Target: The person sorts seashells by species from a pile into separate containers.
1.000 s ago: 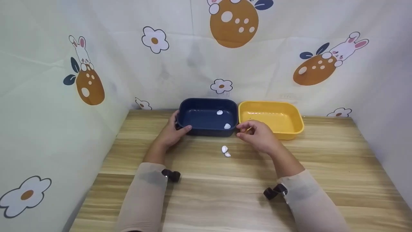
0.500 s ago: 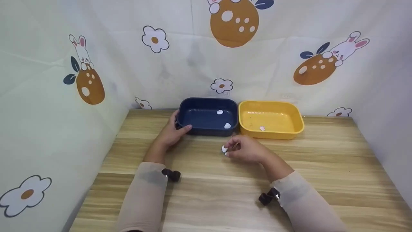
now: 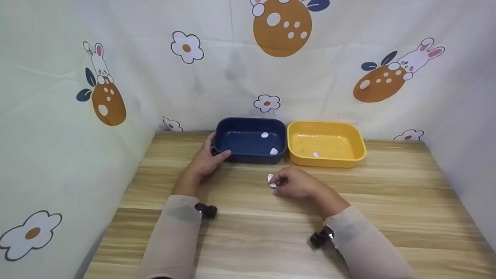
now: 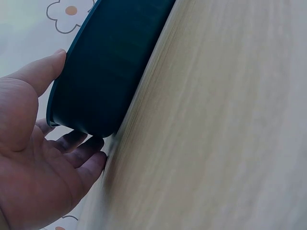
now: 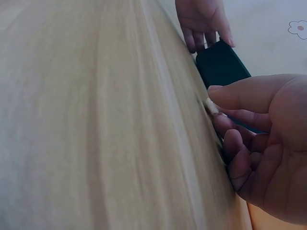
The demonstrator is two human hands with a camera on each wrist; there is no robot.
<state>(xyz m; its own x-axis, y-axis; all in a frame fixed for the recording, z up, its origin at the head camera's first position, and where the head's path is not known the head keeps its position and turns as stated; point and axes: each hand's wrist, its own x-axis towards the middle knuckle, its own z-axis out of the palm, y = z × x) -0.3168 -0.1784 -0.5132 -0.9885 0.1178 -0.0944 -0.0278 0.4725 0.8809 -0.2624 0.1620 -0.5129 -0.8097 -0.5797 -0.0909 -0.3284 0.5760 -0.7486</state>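
Note:
My left hand (image 3: 205, 159) grips the left end of a dark blue plastic bin (image 3: 248, 159), thumb on the rim and fingers round the end wall. Two small white pieces, like pebbles or shells, lie in it: one farther back (image 3: 264, 135), one near the front right corner (image 3: 273, 151). In front of the bins, my right hand (image 3: 296, 183) pinches a small white piece (image 5: 211, 106) between thumb and fingers, low at the tabletop. Another white piece (image 3: 270, 178) lies right beside those fingertips. The pieces' exact kind is too small to tell.
A yellow plastic bin (image 3: 329, 162) stands against the blue bin's right side, with a small pale piece (image 3: 316, 154) on its floor. Both bins sit at the back of the wooden table (image 3: 248, 232), before a patterned cloth wall (image 3: 217, 81).
My right hand has moved from the yellow bin's front left corner toward me, down to the two white pieces, and now pinches one. The left hand has stayed on the blue bin.

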